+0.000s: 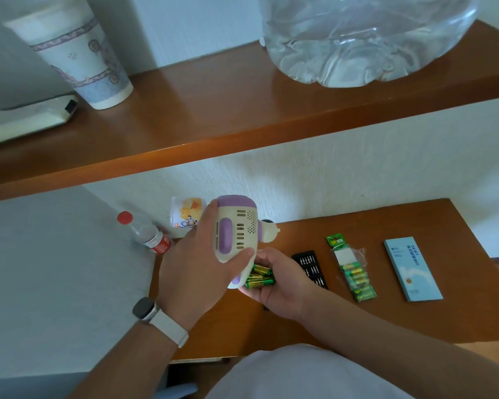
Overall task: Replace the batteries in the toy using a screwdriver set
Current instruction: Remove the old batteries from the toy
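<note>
My left hand [198, 263] grips a cream and purple toy [236, 228] shaped like a drill, held above the low wooden table [415, 321]. Just under the toy's handle, my right hand [277, 286] is cupped palm up and holds several loose green batteries [260, 276]. A black tray of screwdriver bits [310, 267] lies on the table right of my right hand. Further right lies a pack of green batteries [355, 272] in clear wrapping, then a light blue flat box [412, 269].
A plastic bottle with a red cap [144, 233] and a small printed cup [185, 216] stand at the table's back left. A wooden shelf [213, 116] above carries a paper cup [78, 50] and a large clear water jug [366, 36]. A grey surface [55, 269] fills the left.
</note>
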A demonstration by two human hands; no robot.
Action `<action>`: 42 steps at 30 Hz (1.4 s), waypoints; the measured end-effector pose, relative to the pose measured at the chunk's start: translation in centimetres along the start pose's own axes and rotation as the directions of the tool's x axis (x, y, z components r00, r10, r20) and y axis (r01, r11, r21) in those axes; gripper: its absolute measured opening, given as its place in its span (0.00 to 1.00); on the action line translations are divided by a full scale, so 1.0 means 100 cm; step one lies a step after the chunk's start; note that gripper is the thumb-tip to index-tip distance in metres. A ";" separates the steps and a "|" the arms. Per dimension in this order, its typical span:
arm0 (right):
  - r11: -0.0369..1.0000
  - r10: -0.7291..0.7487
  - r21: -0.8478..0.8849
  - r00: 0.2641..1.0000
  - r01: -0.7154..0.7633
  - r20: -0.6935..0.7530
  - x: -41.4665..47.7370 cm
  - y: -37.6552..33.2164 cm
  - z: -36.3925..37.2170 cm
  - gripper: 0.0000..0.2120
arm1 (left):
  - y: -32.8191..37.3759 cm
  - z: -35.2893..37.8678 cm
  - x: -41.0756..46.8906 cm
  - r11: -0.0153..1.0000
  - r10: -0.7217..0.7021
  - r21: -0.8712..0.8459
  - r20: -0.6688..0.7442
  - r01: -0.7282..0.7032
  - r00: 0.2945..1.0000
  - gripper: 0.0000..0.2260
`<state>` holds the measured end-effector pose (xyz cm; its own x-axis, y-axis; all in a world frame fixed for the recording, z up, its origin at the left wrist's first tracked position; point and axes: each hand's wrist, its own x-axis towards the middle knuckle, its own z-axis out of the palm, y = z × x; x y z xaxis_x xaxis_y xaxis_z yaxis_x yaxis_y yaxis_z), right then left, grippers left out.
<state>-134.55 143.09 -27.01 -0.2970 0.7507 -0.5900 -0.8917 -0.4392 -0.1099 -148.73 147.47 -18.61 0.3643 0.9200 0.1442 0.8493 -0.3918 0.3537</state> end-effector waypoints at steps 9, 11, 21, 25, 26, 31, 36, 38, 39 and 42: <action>0.998 -0.053 -0.036 0.998 0.054 0.032 0.005 0.006 0.006 0.13 | 0.021 -0.001 0.002 0.902 0.249 0.361 0.012 -0.236 0.969 0.40; 0.998 -0.048 -0.035 0.998 0.050 0.039 0.005 0.006 0.007 0.14 | 0.022 0.000 0.003 0.865 0.250 0.443 0.030 -0.237 0.968 0.40; 0.999 -0.029 -0.031 0.997 0.032 0.069 0.008 0.008 0.009 0.15 | 0.013 -0.008 0.005 0.846 0.191 0.495 0.061 -0.196 0.980 0.42; 0.997 -0.036 -0.069 0.999 0.038 0.027 0.009 0.012 0.013 0.13 | 0.021 -0.006 0.000 0.869 0.205 0.449 0.052 -0.206 0.977 0.41; 0.997 -0.031 -0.067 0.999 0.033 0.024 0.009 0.012 0.014 0.13 | 0.021 -0.004 0.000 0.870 0.203 0.447 0.054 -0.206 0.978 0.41; 0.998 -0.022 -0.055 0.999 0.024 0.044 0.010 0.012 0.016 0.13 | 0.013 -0.002 0.002 0.877 0.202 0.438 0.032 -0.195 0.979 0.42; 0.999 -0.008 -0.043 0.999 0.009 0.034 0.012 0.011 0.017 0.13 | 0.004 -0.006 0.006 0.916 0.156 0.369 0.036 -0.158 0.987 0.42; 0.996 -0.015 -0.085 1.000 0.013 -0.020 0.013 0.011 0.017 0.14 | 0.000 -0.006 0.009 0.948 0.101 0.298 0.044 -0.109 0.994 0.42; 0.993 -0.017 -0.119 0.998 0.010 -0.061 0.013 0.011 0.016 0.13 | -0.003 -0.005 0.010 0.973 0.052 0.222 0.051 -0.062 0.997 0.41; 0.963 -0.029 -0.268 0.983 -0.022 -0.182 0.014 0.009 0.014 0.11 | -0.017 -0.001 0.009 0.999 -0.040 -0.020 0.051 0.041 0.998 0.40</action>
<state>-136.27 144.41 -26.78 -0.2041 0.6607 -0.7224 -0.7606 -0.5716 -0.3078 -149.95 148.93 -18.97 0.3488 0.9336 0.0826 0.8560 -0.3532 0.3775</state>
